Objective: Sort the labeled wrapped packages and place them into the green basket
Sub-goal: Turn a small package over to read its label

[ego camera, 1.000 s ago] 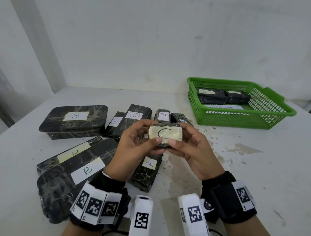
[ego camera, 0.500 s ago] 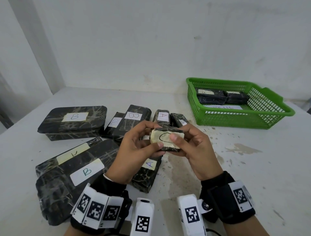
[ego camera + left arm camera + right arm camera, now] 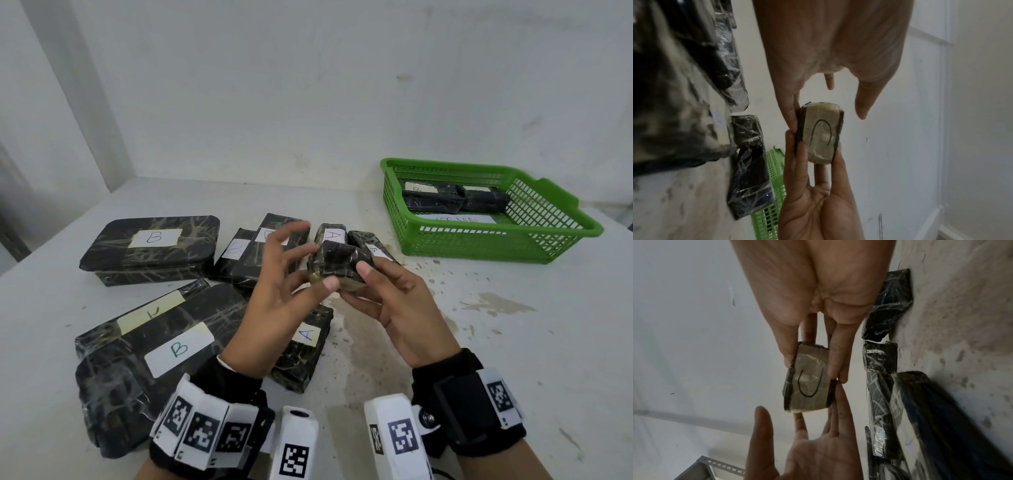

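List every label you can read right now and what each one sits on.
"C": small black wrapped package held in the right hand.
"B": rounded black box.
"B": large front-left black package.
"A": package behind it.
"A": block under the left hand.
"A": small upright block.
Green basket labels: too blurred.

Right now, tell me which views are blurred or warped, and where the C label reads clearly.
Head view: sharp, wide-angle bend at the edges; the small package shows its dark side, label turned away. Left wrist view: the C label reads clearly, black packages at the left smeared. Right wrist view: label legible but dimmer, left hand close and soft.
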The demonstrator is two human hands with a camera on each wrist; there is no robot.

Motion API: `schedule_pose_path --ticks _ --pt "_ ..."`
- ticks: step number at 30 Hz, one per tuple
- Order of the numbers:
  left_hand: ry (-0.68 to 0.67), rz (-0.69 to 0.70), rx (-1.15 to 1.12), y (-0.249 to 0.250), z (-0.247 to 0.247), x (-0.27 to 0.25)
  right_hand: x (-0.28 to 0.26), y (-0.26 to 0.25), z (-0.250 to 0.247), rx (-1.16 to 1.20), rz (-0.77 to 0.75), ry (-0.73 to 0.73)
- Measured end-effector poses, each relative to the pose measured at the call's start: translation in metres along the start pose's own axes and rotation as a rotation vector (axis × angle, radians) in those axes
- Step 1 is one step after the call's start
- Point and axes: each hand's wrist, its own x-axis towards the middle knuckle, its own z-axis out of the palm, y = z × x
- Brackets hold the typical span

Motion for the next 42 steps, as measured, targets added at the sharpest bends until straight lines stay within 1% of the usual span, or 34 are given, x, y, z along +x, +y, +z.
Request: schedule_pose_path --ticks 3,5,8,11,16,20,24,32,36,42 --pt "0.059 -0.060 -0.085 -0.0002 0.0029 0.0014 -0.0001 0.0013 -0.0010 -0.009 -0.041 0.004" --pt "0.089 -0.059 -0.080 -0.0007 0.0046 0.0020 -0.0007 0.0025 -0.0011 -0.034 -0.061 0.004" --pt "0.120 -0.034 -0.106 0.0005 0.0060 0.0014 -0.0016 0.0047 0.0001 -0.042 -0.044 -0.037" --pt "0.124 -0.027 -0.133 0.0022 0.0062 0.0014 -0.0019 0.0049 0.0005 -0.069 -0.056 -0.029" --pt "0.100 -0.016 -0.094 -0.0021 0.0056 0.0020 -0.0020 0.0014 -0.0012 -0.045 -0.072 -0.026" --pt "0.152 0.007 -0.064 -0.0044 0.0027 0.0026 -0.0022 0.0036 0.0018 -0.031 -0.036 -0.051" --pt "0.151 -0.017 -0.086 -0.0044 0.0037 0.0028 -0.0024 0.0044 0.0010 -0.063 -0.087 -0.014" --pt "0.194 0.010 -0.114 0.0002 0.0052 0.0028 -0.0040 0.0011 0.0053 -0.055 -0.070 -0.036" --pt "0.168 -0.004 -0.132 0.0010 0.0059 0.0021 -0.0034 0.0030 0.0057 -0.060 -0.099 0.007" --pt "0.157 0.008 -0.113 0.0013 0.0048 0.0014 -0.0048 0.0024 0.0074 -0.052 -0.089 -0.003"
